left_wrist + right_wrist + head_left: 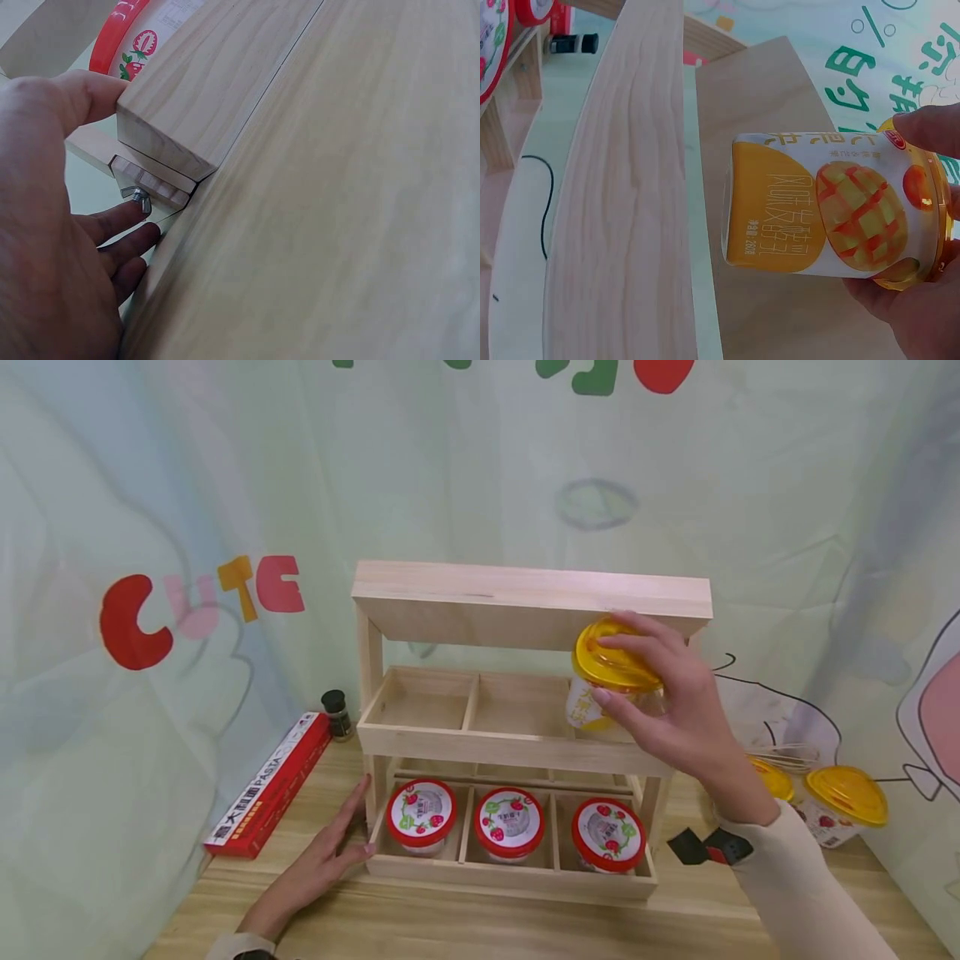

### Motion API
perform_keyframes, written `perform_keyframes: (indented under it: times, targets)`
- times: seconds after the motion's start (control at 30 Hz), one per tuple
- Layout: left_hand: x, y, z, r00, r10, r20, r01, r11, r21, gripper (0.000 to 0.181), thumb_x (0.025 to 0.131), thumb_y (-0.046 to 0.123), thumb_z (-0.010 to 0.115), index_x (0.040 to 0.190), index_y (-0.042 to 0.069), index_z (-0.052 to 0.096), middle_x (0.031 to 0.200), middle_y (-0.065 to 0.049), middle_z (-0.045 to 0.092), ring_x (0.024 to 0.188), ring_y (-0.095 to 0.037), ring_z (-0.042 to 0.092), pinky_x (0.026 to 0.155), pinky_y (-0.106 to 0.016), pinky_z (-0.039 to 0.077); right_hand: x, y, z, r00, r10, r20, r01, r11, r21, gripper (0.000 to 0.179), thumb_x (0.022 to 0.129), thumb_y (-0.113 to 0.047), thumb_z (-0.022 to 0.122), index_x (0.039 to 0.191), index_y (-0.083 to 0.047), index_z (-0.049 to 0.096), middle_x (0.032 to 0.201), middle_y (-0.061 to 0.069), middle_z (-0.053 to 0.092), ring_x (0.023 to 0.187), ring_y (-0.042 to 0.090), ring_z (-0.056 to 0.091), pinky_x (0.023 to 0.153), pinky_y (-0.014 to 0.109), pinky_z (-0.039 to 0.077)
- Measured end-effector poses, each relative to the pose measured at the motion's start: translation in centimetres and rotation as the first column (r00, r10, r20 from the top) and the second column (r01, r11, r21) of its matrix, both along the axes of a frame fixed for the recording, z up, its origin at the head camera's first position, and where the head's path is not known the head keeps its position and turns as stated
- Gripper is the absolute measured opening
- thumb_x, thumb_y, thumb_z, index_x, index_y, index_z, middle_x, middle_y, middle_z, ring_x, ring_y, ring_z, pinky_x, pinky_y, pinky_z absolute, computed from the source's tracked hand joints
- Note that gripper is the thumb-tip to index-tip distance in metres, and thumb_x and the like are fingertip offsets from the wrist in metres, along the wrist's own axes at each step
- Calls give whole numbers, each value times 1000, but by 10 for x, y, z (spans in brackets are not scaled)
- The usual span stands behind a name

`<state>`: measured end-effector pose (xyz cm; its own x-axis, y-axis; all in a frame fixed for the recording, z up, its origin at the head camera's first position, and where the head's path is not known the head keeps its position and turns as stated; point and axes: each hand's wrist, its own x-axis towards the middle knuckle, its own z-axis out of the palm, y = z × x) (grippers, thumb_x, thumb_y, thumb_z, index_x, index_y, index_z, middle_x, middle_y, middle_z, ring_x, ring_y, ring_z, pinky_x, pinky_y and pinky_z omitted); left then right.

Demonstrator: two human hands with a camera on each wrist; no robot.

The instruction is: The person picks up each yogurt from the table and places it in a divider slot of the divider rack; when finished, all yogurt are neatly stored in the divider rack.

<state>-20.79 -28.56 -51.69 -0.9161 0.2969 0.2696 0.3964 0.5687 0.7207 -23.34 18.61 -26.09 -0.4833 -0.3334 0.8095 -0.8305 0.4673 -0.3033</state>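
My right hand (675, 702) grips a yogurt cup (588, 702) by its yellow lid, at the right end of the upper tier of a wooden rack (517, 745). In the right wrist view the cup (810, 206) shows a cut mango on its side. My left hand (322, 864) is at the rack's lower left corner, its thumb touching the corner's end and its fingers along the side. In the left wrist view those fingers (124, 217) reach beside a wing nut (139, 197). Three red-rimmed cups with strawberry lids (510, 824) stand in the lower tier's compartments.
Left of the rack lie a red pasta box (270, 785) and a small black-capped jar (337, 714). More yellow-lidded cups (843, 806) stand on the table at the right, a wire whisk (783, 756) behind them. A printed curtain (480, 468) hangs at the back.
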Motion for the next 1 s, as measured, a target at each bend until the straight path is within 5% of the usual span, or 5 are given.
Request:
perform_keyframes:
  times: [0.2, 0.37, 0.47, 0.7, 1.0]
  targets:
    - [0, 0, 0, 1000, -9, -23, 9, 1000, 14, 93, 102, 22, 68, 175, 29, 11, 171, -24, 40, 154, 4, 29, 119, -17, 29, -9, -23, 2, 998, 54, 13, -54, 999, 5, 49, 87, -5, 83, 134, -11, 72, 162, 6, 55, 149, 27, 51, 107, 13, 50]
    - [0, 2, 1, 1000, -5, 11, 5, 1000, -3, 95, 103, 24, 68, 175, 31, 6, 172, -26, 37, 156, -49, 36, 121, -61, 37, -13, -43, 2, 995, 93, 27, -94, 996, 12, 47, 89, -9, 83, 134, -11, 71, 162, 6, 55, 149, 26, 50, 107, 15, 51]
    - [0, 3, 2, 999, -16, 30, 15, 1000, 12, 95, 103, 24, 67, 175, 32, 5, 172, -29, 34, 153, -59, 34, 115, -76, 32, -14, -56, 2, 992, 120, 31, -121, 993, 19, 46, 89, -11, 84, 133, -11, 71, 162, 7, 54, 150, 26, 49, 108, 19, 53]
    - [0, 1, 2, 1000, 10, 2, -10, 1000, -23, 94, 103, 24, 67, 175, 31, 8, 172, -23, 39, 158, -28, 36, 121, -47, 38, -16, -85, 3, 985, 169, 32, -171, 984, 45, 43, 92, -16, 83, 133, -11, 71, 163, 8, 53, 150, 26, 49, 105, 39, 61]
    - [0, 1, 2, 1000, 8, 7, -8, 1000, -25, 94, 103, 24, 67, 175, 31, 7, 171, -23, 40, 154, -49, 39, 121, -47, 39, -25, -119, -4, 976, 214, 45, -215, 976, 28, 42, 93, -18, 81, 133, -10, 70, 164, 9, 51, 153, 26, 45, 105, 40, 61]
